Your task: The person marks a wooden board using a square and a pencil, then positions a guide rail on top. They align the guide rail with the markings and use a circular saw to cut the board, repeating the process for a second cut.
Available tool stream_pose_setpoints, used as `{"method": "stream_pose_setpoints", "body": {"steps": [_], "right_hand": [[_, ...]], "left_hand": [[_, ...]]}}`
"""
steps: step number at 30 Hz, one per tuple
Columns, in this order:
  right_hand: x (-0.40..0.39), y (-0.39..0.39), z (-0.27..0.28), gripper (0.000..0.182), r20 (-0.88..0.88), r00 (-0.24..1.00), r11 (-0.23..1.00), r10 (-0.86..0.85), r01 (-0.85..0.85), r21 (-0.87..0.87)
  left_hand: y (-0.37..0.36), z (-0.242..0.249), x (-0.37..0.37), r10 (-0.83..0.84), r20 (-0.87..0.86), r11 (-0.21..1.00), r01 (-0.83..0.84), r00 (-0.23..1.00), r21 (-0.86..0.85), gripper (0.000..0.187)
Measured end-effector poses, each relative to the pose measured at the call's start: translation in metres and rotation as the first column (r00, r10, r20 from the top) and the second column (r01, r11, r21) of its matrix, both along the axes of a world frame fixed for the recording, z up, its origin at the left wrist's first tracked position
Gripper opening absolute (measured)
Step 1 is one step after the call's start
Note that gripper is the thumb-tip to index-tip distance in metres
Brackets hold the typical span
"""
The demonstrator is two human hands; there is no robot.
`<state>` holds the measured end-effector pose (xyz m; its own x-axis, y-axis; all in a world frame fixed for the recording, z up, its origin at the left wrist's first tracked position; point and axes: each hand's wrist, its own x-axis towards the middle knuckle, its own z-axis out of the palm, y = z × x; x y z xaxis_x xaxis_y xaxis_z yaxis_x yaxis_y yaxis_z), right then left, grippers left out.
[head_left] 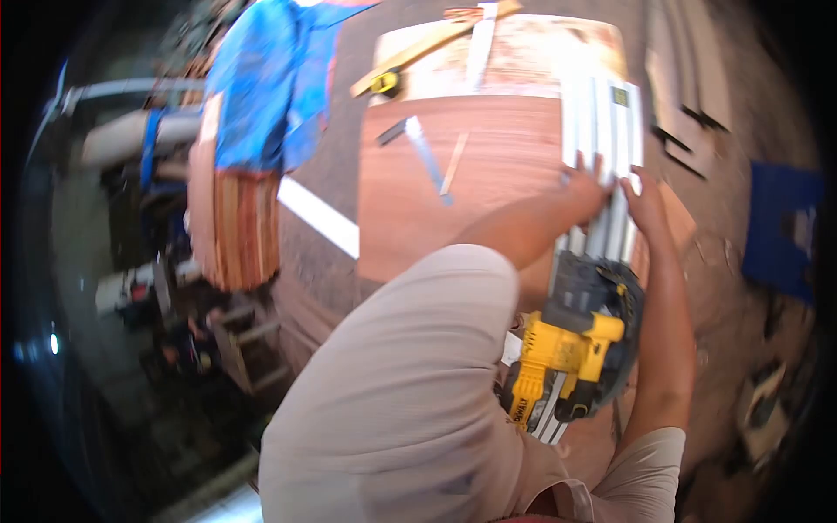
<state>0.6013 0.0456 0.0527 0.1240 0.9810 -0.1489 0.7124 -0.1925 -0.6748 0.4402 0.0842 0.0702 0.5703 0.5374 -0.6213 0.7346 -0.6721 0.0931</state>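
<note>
A long silver guide rail point(598, 113) lies along the right side of a reddish-brown wood panel point(488, 235). My left hand point(586, 193) grips the rail near its left edge, fingers pointing away from me. Close beside it, my right hand point(643, 202) holds the rail's right edge between thumb and fingers. Motion blur softens both hands. A yellow and black DeWalt track saw point(567, 344) sits on the rail nearer my body, below my hands, and neither hand touches it.
On the panel lie a try square point(422, 152) and a thin wood strip point(454, 163). Beyond are a yellow tape measure point(385, 83) and a wooden bar point(436, 45). Stacked boards point(247, 231) under a blue tarp point(261, 87) stand left. A dark blue object point(780, 227) lies right.
</note>
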Motion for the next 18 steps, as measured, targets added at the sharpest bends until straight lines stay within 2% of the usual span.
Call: {"method": "stream_pose_setpoints", "body": {"steps": [1, 2, 3, 4, 5, 6, 7, 9, 11, 13, 15, 17, 18], "right_hand": [[-0.001, 0.022, -0.026, 0.059, 0.079, 0.994, 0.997, 0.079, -0.080, 0.010], [-0.008, 0.041, -0.027, 0.065, 0.122, 0.982, 0.990, 0.143, -0.143, -0.008], [-0.012, 0.060, -0.034, 0.070, 0.120, 0.971, 0.976, 0.206, -0.196, -0.092], [-0.027, 0.074, -0.005, 0.074, 0.156, 0.954, 0.947, 0.254, -0.213, -0.239], [-0.018, 0.083, -0.059, 0.078, 0.251, 0.939, 0.971, 0.237, -0.223, -0.080], [-0.025, 0.091, -0.043, 0.080, 0.046, 0.962, 0.943, 0.269, -0.253, -0.214], [-0.021, 0.095, -0.068, 0.081, 0.080, 0.948, 0.931, 0.309, -0.284, -0.230], [-0.034, 0.092, -0.064, 0.086, 0.207, 0.919, 0.918, 0.334, -0.268, -0.292], [-0.034, 0.088, -0.064, 0.089, 0.246, 0.899, 0.917, 0.363, -0.296, -0.268], [-0.032, 0.087, -0.063, 0.090, 0.171, 0.927, 0.915, 0.332, -0.273, -0.298], [-0.033, 0.085, -0.064, 0.093, 0.196, 0.921, 0.913, 0.336, -0.268, -0.307], [-0.036, 0.081, -0.067, 0.096, 0.335, 0.867, 0.917, 0.369, -0.281, -0.283], [-0.039, 0.080, -0.064, 0.099, 0.332, 0.870, 0.915, 0.364, -0.267, -0.304]], "left_hand": [[-0.001, -0.005, -0.001, 0.020, 0.026, 1.000, -0.020, 0.999, -0.005, 0.125], [0.001, -0.015, 0.003, 0.037, 0.037, 0.999, -0.036, 0.999, -0.022, 0.125], [0.004, -0.020, 0.003, 0.048, 0.053, 0.998, -0.046, 0.997, -0.041, 0.124], [0.002, -0.015, 0.000, 0.059, 0.072, 0.998, -0.057, 0.996, -0.025, 0.118], [0.000, -0.014, -0.001, 0.065, 0.095, 0.998, -0.065, 0.993, -0.010, 0.112], [-0.001, -0.057, 0.011, 0.118, 0.189, 0.992, -0.126, 0.975, 0.028, 0.086], [-0.002, -0.101, 0.023, 0.163, 0.281, 0.980, -0.188, 0.946, 0.065, 0.062], [-0.011, -0.109, 0.027, 0.134, 0.380, 0.885, -0.283, 0.915, 0.370, 0.067], [-0.009, -0.109, 0.024, 0.183, 0.375, 0.883, -0.319, 0.909, 0.343, 0.066], [-0.008, -0.109, 0.042, 0.218, 0.374, 0.887, -0.343, 0.902, 0.311, 0.063], [-0.011, -0.105, 0.034, 0.246, 0.375, 0.887, -0.363, 0.894, 0.284, 0.060], [-0.018, -0.094, 0.022, 0.265, 0.368, 0.892, -0.372, 0.891, 0.259, 0.058], [-0.017, -0.091, 0.016, 0.272, 0.365, 0.894, -0.374, 0.890, 0.246, 0.056]]}}
